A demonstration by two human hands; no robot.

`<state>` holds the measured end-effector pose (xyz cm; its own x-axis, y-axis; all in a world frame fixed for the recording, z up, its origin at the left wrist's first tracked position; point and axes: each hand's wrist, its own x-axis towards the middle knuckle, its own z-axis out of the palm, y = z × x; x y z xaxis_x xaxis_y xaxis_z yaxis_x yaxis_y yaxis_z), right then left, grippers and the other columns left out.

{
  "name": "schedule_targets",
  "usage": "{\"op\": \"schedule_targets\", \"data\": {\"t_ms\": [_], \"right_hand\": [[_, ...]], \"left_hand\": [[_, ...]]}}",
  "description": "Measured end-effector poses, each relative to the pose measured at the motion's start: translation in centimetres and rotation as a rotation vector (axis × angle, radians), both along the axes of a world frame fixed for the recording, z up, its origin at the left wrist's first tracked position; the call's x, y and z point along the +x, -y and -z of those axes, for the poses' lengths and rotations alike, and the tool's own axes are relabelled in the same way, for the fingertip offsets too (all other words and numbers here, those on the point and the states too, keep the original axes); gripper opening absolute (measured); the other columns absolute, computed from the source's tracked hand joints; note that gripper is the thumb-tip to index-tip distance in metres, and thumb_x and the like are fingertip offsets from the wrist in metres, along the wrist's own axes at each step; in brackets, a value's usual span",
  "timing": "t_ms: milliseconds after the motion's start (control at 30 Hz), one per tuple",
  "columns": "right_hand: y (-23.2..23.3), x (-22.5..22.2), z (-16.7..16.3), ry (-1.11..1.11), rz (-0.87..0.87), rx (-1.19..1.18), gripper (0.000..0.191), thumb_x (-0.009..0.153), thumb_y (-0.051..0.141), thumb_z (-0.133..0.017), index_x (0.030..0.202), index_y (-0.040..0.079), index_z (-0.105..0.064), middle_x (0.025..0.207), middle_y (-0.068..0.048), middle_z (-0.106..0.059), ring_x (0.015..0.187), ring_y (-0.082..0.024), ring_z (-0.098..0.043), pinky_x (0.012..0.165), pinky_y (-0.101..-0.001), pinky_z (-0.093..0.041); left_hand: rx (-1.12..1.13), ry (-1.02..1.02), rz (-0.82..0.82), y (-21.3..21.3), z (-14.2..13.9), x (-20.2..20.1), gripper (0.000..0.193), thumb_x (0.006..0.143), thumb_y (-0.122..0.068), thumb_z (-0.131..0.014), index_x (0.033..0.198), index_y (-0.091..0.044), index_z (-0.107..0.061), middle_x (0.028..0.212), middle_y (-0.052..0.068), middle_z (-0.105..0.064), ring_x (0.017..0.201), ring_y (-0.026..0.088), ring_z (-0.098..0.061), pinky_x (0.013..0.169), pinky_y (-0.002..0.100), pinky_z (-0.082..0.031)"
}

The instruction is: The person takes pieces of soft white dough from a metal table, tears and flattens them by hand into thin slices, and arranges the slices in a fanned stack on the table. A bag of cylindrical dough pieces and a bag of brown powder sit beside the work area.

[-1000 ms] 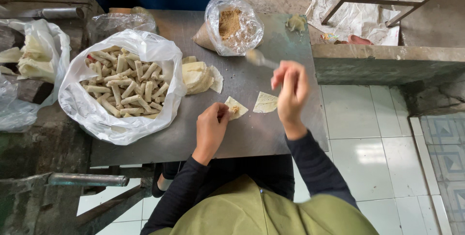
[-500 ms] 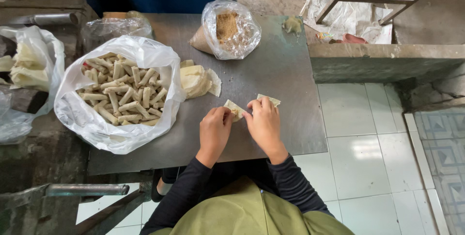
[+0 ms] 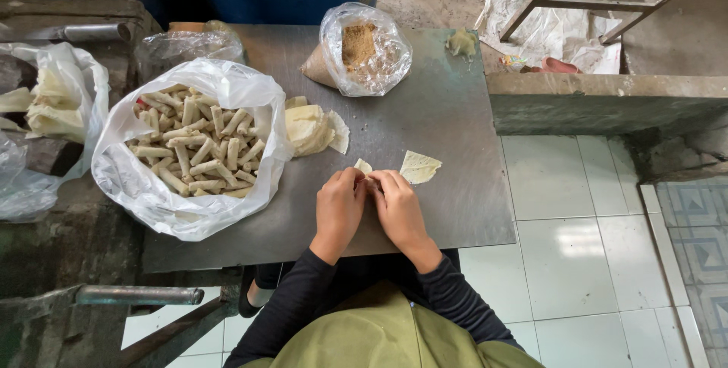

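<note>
Grey metal is making up the big flat table (image 3: pixel 447 118), and everything is sitting on it so the person can reach it without getting up. I am telling each place from the big white plastic bag (image 3: pixel 121 178).

That white bag is lying open and wide on the table. It is holding lots of little rolled sticks (image 3: pixel 199 147), so a new one can be dropped in easily. Just to the right of the white bag, touching it, a pile of pale thin sheets (image 3: pixel 309 127) is waiting. Up and to the right of the white bag, a clear bag (image 3: pixel 383 53) is holding brown crumbly filling (image 3: pixel 359 43), with its mouth open.

Further right of the white bag, near the table's front, the two hands are pressing close together. The left hand (image 3: pixel 338 209) and the right hand (image 3: pixel 398 209) are both curled shut around one small wrapper (image 3: pixel 363 166), pinching it with the fingertips, and a corner is poking out on top. One loose sheet (image 3: pixel 419 167) is lying just beside the right hand, ready and easy to grab.
</note>
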<state>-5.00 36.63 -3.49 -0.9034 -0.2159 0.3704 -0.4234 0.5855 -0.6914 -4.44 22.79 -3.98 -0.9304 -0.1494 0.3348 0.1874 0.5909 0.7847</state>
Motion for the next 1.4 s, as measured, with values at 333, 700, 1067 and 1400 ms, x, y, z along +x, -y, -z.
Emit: {"op": "schedule_targets", "data": {"t_ms": [333, 700, 1067, 1400], "right_hand": [[-0.5, 0.9, -0.2, -0.108, -0.081, 0.048, 0.036, 0.084, -0.005, -0.069, 0.119, -0.001, -0.068, 0.117, -0.015, -0.067, 0.104, -0.034, -0.066, 0.089, -0.0398, -0.055], [-2.0, -6.1, 0.7, 0.183, -0.230, 0.494, 0.011, 0.081, 0.018, -0.079, 0.084, 0.009, -0.073, 0.084, -0.009, -0.069, 0.083, -0.033, -0.069, 0.072, -0.0442, -0.053], [-5.2, -5.4, 0.7, -0.050, -0.455, 0.229, 0.012, 0.082, 0.012, -0.078, 0.090, 0.008, -0.070, 0.094, -0.007, -0.064, 0.090, -0.029, -0.063, 0.078, -0.0407, -0.048], [-4.6, -5.8, 0.4, 0.150, -0.116, 0.160, 0.016, 0.070, 0.026, -0.088, 0.074, 0.015, -0.077, 0.092, -0.003, -0.056, 0.095, -0.026, -0.055, 0.083, -0.0402, -0.043]], "left_hand": [[-0.113, -0.016, 0.187, 2.0, -0.8, 1.0, 0.006, 0.087, -0.010, -0.068, 0.092, -0.006, -0.067, 0.090, 0.012, -0.073, 0.082, 0.035, -0.070, 0.069, 0.044, -0.054], [-0.113, 0.120, 0.065, 1.1, 2.2, -1.3, 0.009, 0.086, -0.018, -0.072, 0.088, -0.009, -0.071, 0.080, 0.012, -0.072, 0.076, 0.036, -0.070, 0.066, 0.047, -0.054], [-0.466, -0.172, 0.222, 0.7, 3.3, 0.8, 0.009, 0.086, -0.015, -0.069, 0.094, -0.010, -0.068, 0.093, 0.008, -0.059, 0.091, 0.027, -0.060, 0.077, 0.042, -0.045], [-0.144, 0.333, 0.017, 0.3, -0.1, -1.0, 0.019, 0.078, -0.036, -0.083, 0.080, -0.018, -0.078, 0.080, -0.003, -0.065, 0.083, 0.019, -0.064, 0.079, 0.042, -0.038]]}}
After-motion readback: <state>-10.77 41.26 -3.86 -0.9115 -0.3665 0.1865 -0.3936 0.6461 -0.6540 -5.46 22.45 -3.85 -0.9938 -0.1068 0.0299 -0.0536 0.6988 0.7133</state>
